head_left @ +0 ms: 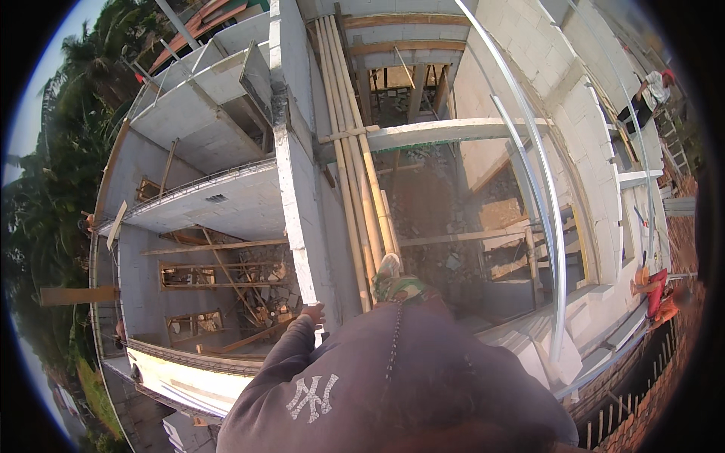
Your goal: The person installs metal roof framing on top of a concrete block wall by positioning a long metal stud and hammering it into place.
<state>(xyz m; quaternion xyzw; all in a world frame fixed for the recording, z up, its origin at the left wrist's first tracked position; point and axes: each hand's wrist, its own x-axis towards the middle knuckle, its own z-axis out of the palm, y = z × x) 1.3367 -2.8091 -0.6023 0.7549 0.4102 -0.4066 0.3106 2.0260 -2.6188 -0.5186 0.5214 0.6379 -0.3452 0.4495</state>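
right hand hidden; left hand (313, 311) grips wall top (296, 226)

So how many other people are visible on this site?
2: one person in a white top at upper right by the block wall, one person in orange clothes at right below. Others may be hidden.

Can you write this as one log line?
left hand: grips white block wall top | right hand: not visible | foot: on bamboo poles
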